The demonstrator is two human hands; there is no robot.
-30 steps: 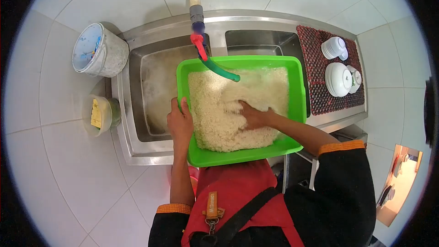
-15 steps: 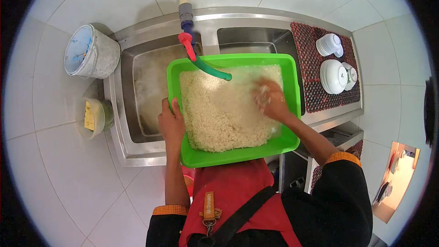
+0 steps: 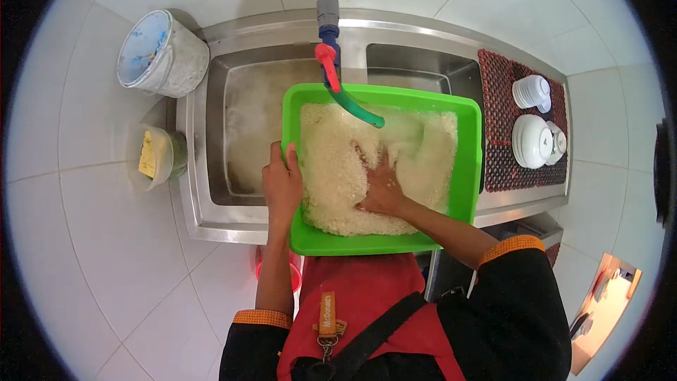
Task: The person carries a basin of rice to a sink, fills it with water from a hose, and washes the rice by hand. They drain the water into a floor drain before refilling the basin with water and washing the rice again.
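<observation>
While my right hand (image 3: 383, 189) sits in wet rice (image 3: 330, 169) at the centre of a green tub (image 3: 367, 244), fingers spread and partly buried, my left hand (image 3: 282, 183) curls about the rim at nine o'clock; whether the right has hold of any grains, I cannot tell. Cloudy water (image 3: 431, 159) lies at two o'clock, a green hose (image 3: 358, 111) ending at twelve. A hard sweep could slop grains over the wall, and because the tub lies across the steel sink (image 3: 226, 230), its six-o'clock edge apparently jutting past the front, a slipped left grip could let it tip.
</observation>
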